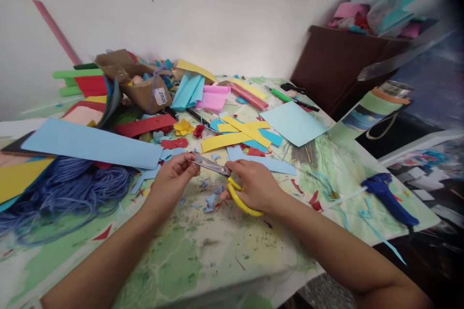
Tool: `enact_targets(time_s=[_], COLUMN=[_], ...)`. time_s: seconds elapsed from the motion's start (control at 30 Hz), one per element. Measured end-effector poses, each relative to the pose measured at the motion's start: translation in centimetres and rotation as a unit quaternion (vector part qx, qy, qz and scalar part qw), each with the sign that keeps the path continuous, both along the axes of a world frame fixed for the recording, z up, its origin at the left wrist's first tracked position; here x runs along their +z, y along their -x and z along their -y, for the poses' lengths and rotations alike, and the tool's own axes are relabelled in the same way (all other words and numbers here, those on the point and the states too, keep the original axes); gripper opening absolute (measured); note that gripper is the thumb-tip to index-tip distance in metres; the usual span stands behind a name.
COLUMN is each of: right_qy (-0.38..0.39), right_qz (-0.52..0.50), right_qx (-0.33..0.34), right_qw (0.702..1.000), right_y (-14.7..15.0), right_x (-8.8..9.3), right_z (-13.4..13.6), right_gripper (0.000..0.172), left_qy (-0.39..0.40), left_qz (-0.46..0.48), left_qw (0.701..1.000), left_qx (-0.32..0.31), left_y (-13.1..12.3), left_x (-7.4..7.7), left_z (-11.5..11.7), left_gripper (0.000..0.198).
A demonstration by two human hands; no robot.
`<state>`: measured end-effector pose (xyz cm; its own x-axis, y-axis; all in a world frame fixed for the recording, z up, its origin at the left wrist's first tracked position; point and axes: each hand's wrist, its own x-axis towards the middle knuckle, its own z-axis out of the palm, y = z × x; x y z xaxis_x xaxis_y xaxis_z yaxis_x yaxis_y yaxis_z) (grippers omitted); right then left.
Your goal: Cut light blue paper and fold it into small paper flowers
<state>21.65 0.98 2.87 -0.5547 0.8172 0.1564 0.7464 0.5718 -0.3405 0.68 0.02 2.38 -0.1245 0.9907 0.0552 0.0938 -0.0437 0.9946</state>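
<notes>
My right hand (253, 181) is wrapped round the yellow handles of a pair of scissors (213, 165), whose metal blades point left. At the blade tips, my left hand (177, 171) is closed in a pinch; what its fingers hold is too small to make out. Beneath both hands lie small light blue paper scraps (210, 202). Just behind them are a light blue paper strip (268, 161) and crossed yellow paper strips (235, 135). A yellow paper flower (183, 127) and a small red paper flower (198, 131) sit beyond my left hand.
Blue yarn (90, 186) and a long blue paper strip (90, 144) crowd the left. A brown paper bag (145, 89) stands behind. To the right are a pale blue sheet (294, 123), thin wires (305, 154), a blue glue gun (391, 200) and a bottle (366, 111).
</notes>
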Motion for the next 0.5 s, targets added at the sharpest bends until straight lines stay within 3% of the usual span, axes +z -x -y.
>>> enact_targets(time_s=[0.5], right_qy=[0.034], right_qz=[-0.045], right_qx=[0.036], right_qw=[0.998], right_y=[-0.24], right_x=[0.27], right_z=[-0.24], right_gripper=[0.055], left_qy=[0.007], left_qz=[-0.038], left_qw=[0.999], left_qx=[-0.023], left_y=[0.29], left_x=[0.43], left_z=[0.07], left_gripper=[0.017])
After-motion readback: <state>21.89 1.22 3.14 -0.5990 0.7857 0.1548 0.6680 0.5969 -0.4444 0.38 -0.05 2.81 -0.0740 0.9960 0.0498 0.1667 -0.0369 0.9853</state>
